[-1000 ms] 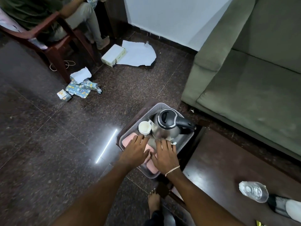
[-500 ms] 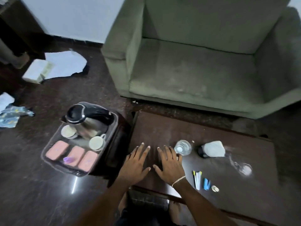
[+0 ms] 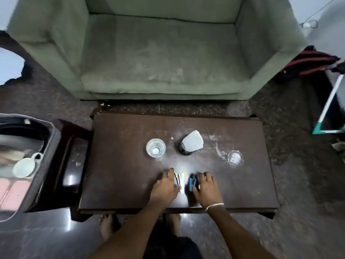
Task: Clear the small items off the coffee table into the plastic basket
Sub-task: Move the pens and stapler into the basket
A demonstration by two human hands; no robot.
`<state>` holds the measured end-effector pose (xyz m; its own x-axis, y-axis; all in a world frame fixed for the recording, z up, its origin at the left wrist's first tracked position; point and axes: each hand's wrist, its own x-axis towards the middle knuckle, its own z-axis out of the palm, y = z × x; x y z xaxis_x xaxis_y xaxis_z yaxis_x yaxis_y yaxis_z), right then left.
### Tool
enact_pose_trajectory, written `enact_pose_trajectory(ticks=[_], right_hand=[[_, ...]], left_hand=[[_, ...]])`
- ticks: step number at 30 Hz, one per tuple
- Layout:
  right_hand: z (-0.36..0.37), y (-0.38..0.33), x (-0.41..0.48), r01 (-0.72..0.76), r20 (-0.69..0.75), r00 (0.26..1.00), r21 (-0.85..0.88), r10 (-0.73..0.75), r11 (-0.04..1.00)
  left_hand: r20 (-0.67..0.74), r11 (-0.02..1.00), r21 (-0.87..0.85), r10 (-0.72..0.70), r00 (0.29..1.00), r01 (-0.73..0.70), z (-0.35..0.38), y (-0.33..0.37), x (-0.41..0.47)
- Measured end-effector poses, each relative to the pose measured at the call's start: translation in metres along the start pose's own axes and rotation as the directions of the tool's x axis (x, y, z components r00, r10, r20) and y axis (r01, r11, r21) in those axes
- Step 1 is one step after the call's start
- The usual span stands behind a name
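Note:
On the dark wooden coffee table (image 3: 119,165), a few white, yellow-tipped pens (image 3: 180,181) lie beside a small blue item (image 3: 191,182). My left hand (image 3: 165,186) rests flat just left of the pens, with its thumb touching them. To the right of the blue item is my right hand (image 3: 206,187), thumb and fingers curled against it; a firm grip is not clear. Farther back stand a glass tumbler (image 3: 155,150) and a black object under a white tissue (image 3: 191,143). A clear glass (image 3: 231,157) lies on its side. The plastic basket (image 3: 50,146) sits at the left.
The basket rests on a dark stool and holds a white cup (image 3: 24,167), pink blocks (image 3: 13,191) and a blurred kettle. A green sofa (image 3: 160,58) stands behind the table. My bare feet (image 3: 107,227) are under the table's near edge. A folded rack (image 3: 328,109) stands at the right.
My view swung right from the basket to the table's middle. Both hands left the basket, crossed the table and now sit at the pens and the blue item.

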<state>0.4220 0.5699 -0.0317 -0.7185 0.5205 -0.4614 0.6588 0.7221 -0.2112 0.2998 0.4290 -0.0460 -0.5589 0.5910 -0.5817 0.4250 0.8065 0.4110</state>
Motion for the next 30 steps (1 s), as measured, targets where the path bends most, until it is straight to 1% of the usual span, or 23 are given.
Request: enact_pose_trajectory(ticks=[2,5,6,9,11,17,22,24,26,30], right_hand=[[0.01,0.016,-0.001,-0.034,0.037,0.999,0.025,0.033,0.999],[0.026,0.033,-0.001,-0.063,0.061,0.996,-0.019,0.064,0.998],[0.031,0.036,-0.001,-0.054,0.056,0.997,-0.037,0.056,0.998],[0.042,0.041,0.005,0.034,0.057,0.998,-0.071,-0.03,0.997],[0.048,0.04,0.01,0.074,0.063,0.996,-0.111,-0.067,0.991],[0.054,0.028,0.021,0.073,0.062,0.996,-0.138,-0.065,0.988],[0.047,0.013,0.019,0.087,-0.007,0.996,-0.133,-0.089,0.987],[0.042,-0.003,0.015,0.11,-0.042,0.992,-0.116,-0.116,0.987],[0.034,-0.026,0.012,0.163,-0.064,0.983,-0.119,-0.171,0.979],[0.013,-0.092,0.01,0.253,-0.042,0.965,-0.115,-0.259,0.961]], left_hand=[[0.001,0.995,-0.028,-0.096,0.995,0.096,0.017,0.014,0.006],[0.003,0.975,-0.085,-0.207,0.978,0.207,0.038,0.032,0.016],[-0.004,0.968,-0.095,-0.235,0.972,0.234,0.044,0.035,0.02],[-0.049,0.946,-0.137,-0.303,0.952,0.294,0.054,0.041,0.03],[-0.077,0.95,-0.139,-0.294,0.953,0.281,0.06,0.041,0.035],[-0.127,0.974,-0.115,-0.21,0.969,0.196,0.067,0.027,0.038],[-0.193,0.985,-0.115,-0.152,0.969,0.131,0.053,0.005,0.027],[-0.219,0.986,-0.104,-0.151,0.964,0.131,0.038,-0.011,0.016],[-0.243,0.984,-0.1,-0.167,0.956,0.147,0.017,-0.029,0.001],[-0.288,0.977,-0.109,-0.206,0.935,0.182,-0.036,-0.073,-0.033]])
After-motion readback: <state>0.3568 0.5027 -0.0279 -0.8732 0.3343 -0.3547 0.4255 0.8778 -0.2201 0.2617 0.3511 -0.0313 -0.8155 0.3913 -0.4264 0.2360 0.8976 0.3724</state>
